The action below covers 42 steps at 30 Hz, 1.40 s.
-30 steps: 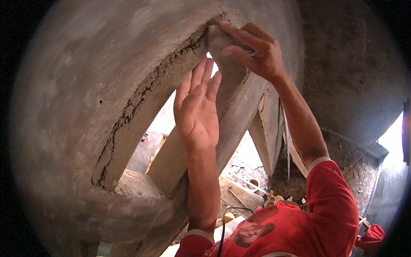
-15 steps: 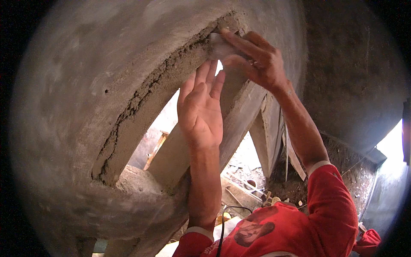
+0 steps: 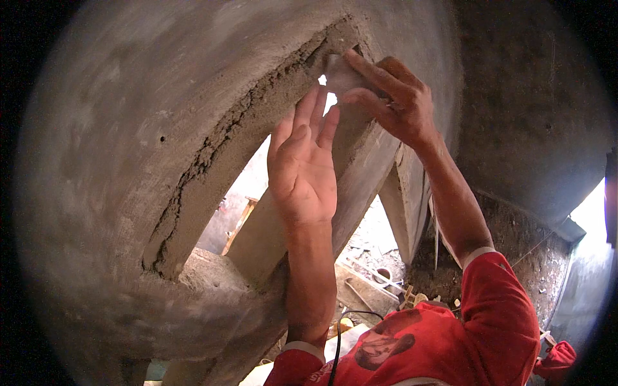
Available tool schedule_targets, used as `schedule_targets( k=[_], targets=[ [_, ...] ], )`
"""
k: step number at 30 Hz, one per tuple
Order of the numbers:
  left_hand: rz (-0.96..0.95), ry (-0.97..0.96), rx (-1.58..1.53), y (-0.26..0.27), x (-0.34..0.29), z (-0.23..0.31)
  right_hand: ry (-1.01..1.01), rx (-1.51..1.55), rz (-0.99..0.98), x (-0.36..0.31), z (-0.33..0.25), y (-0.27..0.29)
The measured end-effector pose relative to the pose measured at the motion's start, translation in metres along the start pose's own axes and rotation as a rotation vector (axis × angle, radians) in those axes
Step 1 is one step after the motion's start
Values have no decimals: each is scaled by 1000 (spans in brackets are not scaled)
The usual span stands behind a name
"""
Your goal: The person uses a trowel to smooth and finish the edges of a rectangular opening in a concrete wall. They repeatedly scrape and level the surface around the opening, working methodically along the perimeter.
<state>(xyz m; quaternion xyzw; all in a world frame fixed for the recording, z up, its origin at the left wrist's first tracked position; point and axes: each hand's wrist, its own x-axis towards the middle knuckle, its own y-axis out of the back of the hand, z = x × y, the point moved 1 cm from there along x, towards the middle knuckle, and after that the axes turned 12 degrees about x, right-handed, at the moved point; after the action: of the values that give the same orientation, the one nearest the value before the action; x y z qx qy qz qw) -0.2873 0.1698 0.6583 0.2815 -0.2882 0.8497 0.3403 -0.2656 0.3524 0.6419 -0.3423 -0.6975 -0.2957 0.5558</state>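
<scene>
My right hand (image 3: 399,103) pinches a thin, flat grey plate (image 3: 347,76) between thumb and fingers; the plate is blurred, and its exact kind cannot be made out. It lies against the upper corner of a triangular opening in a grey cement wall (image 3: 96,193). Just below and left of it, my left hand (image 3: 304,167) is raised, palm showing and fingers stretched upward, with nothing in it. Its fingertips reach the underside of the opening's sloping edge (image 3: 251,109), which carries rough, crumbly mortar along a jagged seam. Whether they touch the edge is unclear.
A slanted cement bar (image 3: 354,174) crosses behind my left arm, with more bars to the right. Bright gaps between them show rubble, boards and a round pot-like thing (image 3: 382,276) below. A black cable (image 3: 341,321) hangs before my red shirt. Red cloth (image 3: 557,360) lies lower right.
My right hand and the flat plate have shifted slightly right and down, away from the sloping edge, uncovering a small bright gap. My left hand stays nearly in place.
</scene>
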Motion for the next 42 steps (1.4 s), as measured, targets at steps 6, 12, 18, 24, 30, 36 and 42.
schedule_targets(
  k=[6, 12, 18, 24, 30, 36, 42],
  targets=[
    [40, 29, 42, 4, -1, 1, 55, -61, -87, 14, -25, -3],
    [15, 11, 22, 2, 1, 0, -34, -39, -39, 9, -2, 3],
    [25, 15, 36, 0, 0, 1, 26, -48, -52, 10, 10, 11],
    [23, 15, 23, 7, 1, -1, 147, -135, -137, 22, -9, 5],
    [4, -1, -45, 1, 2, -3, 173, -80, -55, 18, 12, 4],
    [4, 31, 0, 8, -3, 2, 21, 44, -11, 2, -6, -1],
    [86, 37, 17, 4, -11, 4, 22, -26, -79, 0, -27, -3]
  ],
)
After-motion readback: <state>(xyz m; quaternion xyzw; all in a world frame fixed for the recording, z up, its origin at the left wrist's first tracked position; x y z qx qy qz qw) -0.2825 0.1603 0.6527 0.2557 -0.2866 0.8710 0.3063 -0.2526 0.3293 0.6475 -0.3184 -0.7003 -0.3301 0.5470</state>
